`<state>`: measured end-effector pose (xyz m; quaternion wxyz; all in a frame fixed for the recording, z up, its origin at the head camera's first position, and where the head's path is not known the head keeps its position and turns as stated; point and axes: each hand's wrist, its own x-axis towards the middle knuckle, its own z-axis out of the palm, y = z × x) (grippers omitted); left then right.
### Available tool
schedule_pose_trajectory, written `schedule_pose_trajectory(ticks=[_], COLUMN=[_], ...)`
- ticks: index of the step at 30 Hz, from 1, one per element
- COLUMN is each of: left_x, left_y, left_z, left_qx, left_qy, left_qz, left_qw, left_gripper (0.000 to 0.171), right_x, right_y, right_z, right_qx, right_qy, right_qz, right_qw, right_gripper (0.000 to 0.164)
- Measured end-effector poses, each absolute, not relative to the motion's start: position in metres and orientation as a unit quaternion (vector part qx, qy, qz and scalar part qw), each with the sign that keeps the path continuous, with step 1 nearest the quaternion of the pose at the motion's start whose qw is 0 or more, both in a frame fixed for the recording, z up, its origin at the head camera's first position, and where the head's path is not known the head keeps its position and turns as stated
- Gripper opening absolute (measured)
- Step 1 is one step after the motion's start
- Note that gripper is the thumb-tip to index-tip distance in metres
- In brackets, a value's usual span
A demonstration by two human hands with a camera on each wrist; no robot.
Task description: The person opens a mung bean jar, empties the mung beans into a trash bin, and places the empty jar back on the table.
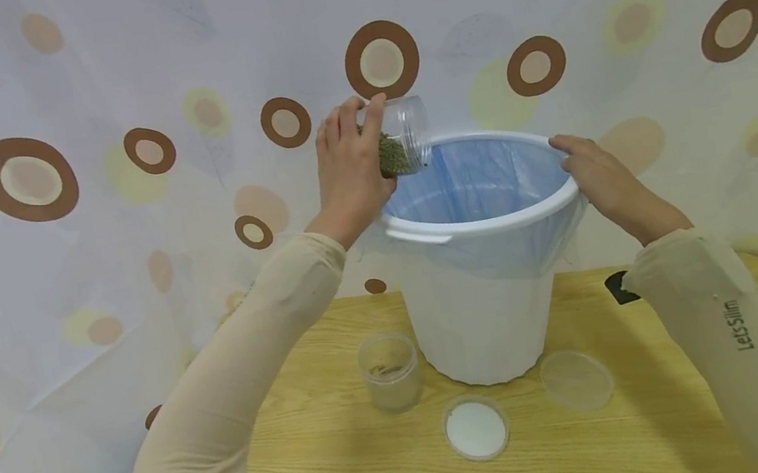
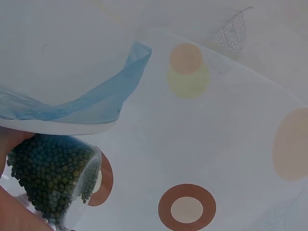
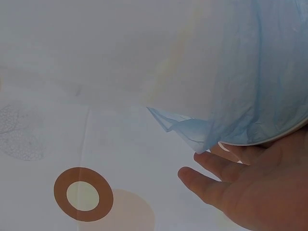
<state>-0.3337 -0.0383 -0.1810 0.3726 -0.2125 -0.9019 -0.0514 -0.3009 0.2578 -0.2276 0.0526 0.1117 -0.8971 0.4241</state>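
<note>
My left hand (image 1: 352,158) grips a clear jar (image 1: 415,129) turned on its side above the left part of the bin's rim. Small green beans (image 2: 50,171) lie heaped in the jar, which the left wrist view shows close up beside the rim. The white bin (image 1: 485,319) stands upright, lined with a thin blue bag (image 1: 471,178) folded over its edge. At the bin's right side, my right hand (image 1: 604,175) rests on the rim, its fingers extended in the right wrist view (image 3: 260,178).
On the wooden table (image 1: 328,465), a second clear jar (image 1: 392,378) with a little brownish matter stands left of the bin. A white-centred round lid (image 1: 476,429) and a clear lid (image 1: 577,381) lie in front. A black piece (image 1: 620,287) sits by the right sleeve. Patterned cloth (image 1: 114,72) hangs behind.
</note>
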Motion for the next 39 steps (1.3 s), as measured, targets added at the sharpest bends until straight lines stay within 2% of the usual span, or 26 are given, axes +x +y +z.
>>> schedule_pose_trajectory(ticks=[39], left_x=[-0.3362], left_y=[-0.0373], left_z=[-0.1872], left_qx=[-0.228], left_qy=[-0.894], left_qz=[-0.013], left_qw=[0.386], left_gripper=[0.089], right_x=[-0.3053], right_y=[0.2597], right_z=[-0.2301], right_qx=[0.127], right_qy=[-0.897], right_qz=[0.418], right_qw=[0.064], right_gripper=[0.057])
